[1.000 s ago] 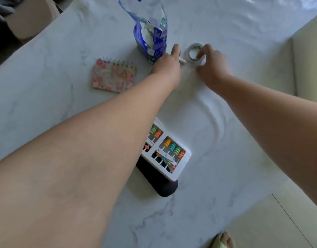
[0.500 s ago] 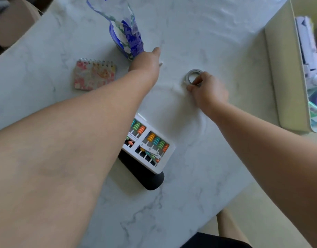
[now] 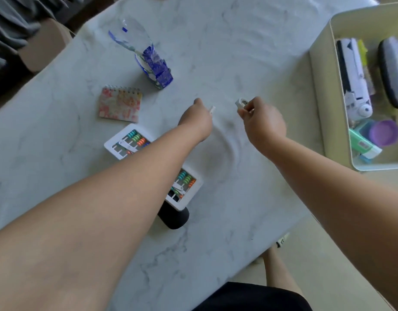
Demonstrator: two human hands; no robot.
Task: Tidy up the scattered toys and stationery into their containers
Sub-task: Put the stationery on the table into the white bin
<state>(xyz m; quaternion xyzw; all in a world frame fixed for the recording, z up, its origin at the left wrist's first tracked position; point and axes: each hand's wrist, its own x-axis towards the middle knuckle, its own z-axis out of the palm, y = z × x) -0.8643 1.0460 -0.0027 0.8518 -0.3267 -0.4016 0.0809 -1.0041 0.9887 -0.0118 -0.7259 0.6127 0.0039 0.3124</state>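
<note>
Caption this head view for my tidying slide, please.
Right hand pinches a tape roll, left hand holds a small white piece.

Bare marble table (image 3: 249, 52) runs open from both hands to the far edge, and from the right hand (image 3: 262, 124), which pinches a tape roll (image 3: 241, 103), across to the cream bin (image 3: 321, 90). Bin wall stands upright at table's right end; entry only over its rim. Bin floor crowded: white toy (image 3: 355, 86), dark case (image 3: 393, 70), purple cup (image 3: 384, 132). Left of the left hand (image 3: 196, 122), which holds a small white piece (image 3: 212, 109): blue plastic bag (image 3: 153, 63) upright, notebook (image 3: 119, 104) flat, abacus (image 3: 128, 141) under the left forearm, black case (image 3: 174, 217) beneath its near end. Near table strip between the forearms open.
</note>
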